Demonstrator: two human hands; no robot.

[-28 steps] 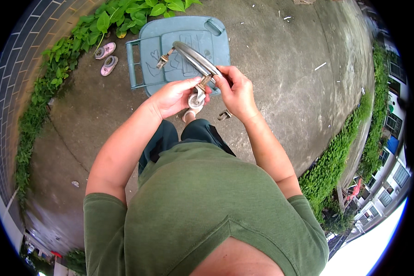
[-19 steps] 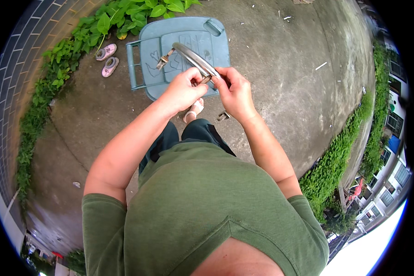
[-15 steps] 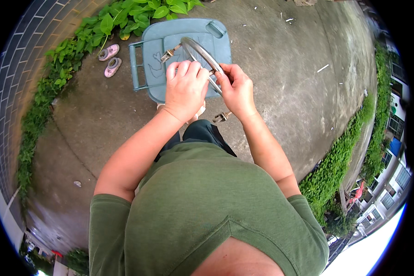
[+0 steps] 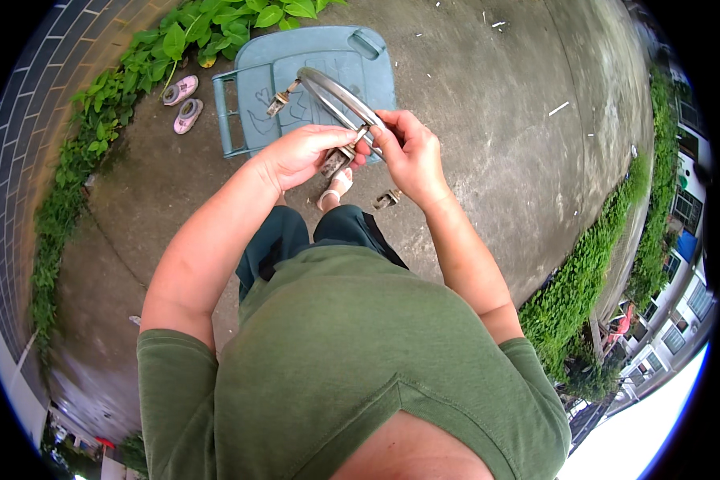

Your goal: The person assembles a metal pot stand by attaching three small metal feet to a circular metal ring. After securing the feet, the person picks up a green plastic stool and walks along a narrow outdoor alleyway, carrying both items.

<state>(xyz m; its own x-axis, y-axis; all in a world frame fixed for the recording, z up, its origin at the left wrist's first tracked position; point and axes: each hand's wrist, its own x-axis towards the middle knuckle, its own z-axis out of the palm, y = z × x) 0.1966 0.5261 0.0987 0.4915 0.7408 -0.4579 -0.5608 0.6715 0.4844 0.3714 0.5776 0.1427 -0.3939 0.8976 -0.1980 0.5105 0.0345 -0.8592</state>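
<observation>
In front of me I hold a metal ring [image 4: 342,94] with small caster wheels on it, tilted. My right hand [image 4: 412,156] is closed round the ring's right side, thumb pressed on the tube. My left hand [image 4: 300,152] is closed, thumb and fingers pinching a caster [image 4: 336,162] by its stem, close to the right fingertips. A second caster [image 4: 278,103] sticks out at the ring's far left. A third caster [image 4: 387,198] hangs below my right hand. My fingers hide part of the ring.
Beyond my hands is a blue-grey plastic panel [image 4: 320,52] with a bar handle and scribbled lines. Pink shoes [image 4: 187,115] stand on the concrete ground [image 4: 496,144] to its left. Leafy plants [image 4: 172,40] line a brick wall [image 4: 24,104]. Greenery [image 4: 572,304] borders the right.
My left hand has turned over and drawn back from the ring's tube to the near caster, which now shows. The ring has shifted slightly left; my right hand stays on it.
</observation>
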